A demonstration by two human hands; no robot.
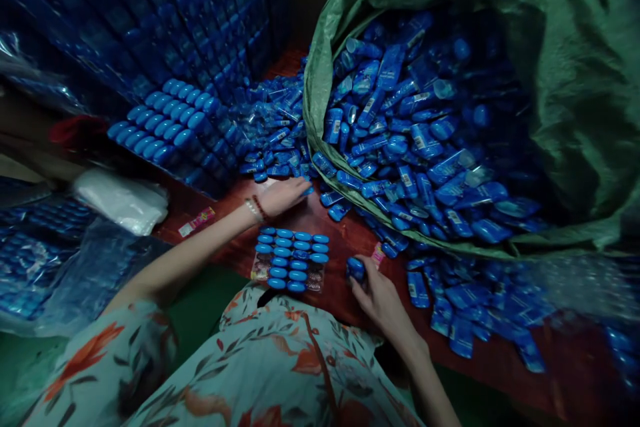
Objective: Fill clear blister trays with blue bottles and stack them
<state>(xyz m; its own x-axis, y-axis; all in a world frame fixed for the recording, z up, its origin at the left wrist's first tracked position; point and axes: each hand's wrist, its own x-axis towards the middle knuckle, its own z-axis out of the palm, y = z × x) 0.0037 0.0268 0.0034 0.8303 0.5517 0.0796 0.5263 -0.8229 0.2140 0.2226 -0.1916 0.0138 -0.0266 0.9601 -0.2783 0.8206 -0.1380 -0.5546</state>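
My left hand (284, 196) reaches across the red tabletop, its fingers closed on a small blue-capped bottle (308, 189), mostly hidden, at the edge of the loose pile. Near my body, my right hand (379, 293) grips another blue bottle (355, 269) between thumb and fingers. Between my forearms stands a block of upright bottles (293, 257), their blue oval caps facing up in rows. Clear packaging with a brownish pattern (315, 277) shows at the block's near corners. Neither hand touches this block.
A big green sack (320, 73) lies open at the right, full of blue bottles (400, 140). Loose bottles (460, 313) spill onto the red table (335, 307). Wrapped stacks (165, 20) rise at back left, behind a capped block (165, 120). White plastic bags (123, 200) lie left.
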